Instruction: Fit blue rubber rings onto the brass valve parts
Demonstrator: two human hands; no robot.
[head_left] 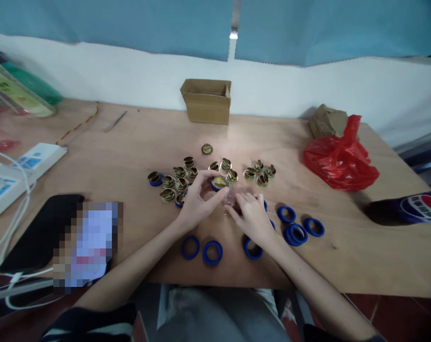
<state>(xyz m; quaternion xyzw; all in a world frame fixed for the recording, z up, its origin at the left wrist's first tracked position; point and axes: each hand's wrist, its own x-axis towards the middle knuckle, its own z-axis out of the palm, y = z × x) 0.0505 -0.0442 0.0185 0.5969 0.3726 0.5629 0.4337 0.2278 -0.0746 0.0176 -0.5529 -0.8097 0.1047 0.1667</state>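
Observation:
My left hand (203,197) is closed around a brass-coloured disc-shaped part (220,182) with a blue ring around its edge, held between thumb and fingers above the table. My right hand (249,211) is just to the right, low over the wood, with its fingers bent together. Thin, pale ring-like pieces (229,198) lie at its fingertips; whether one is pinched there is hard to see. Several brass parts with raised fins (181,184) lie beyond and left of my hands. Loose blue rings (212,252) are spread nearer to me and to the right (286,214).
An open cardboard box (208,107) stands by the wall. On the right are a red plastic bag (340,161), a brown package (327,121) and a cola bottle (404,209) on its side. Leftward lie a power strip (41,159), a black phone (41,232) and tweezers (115,121).

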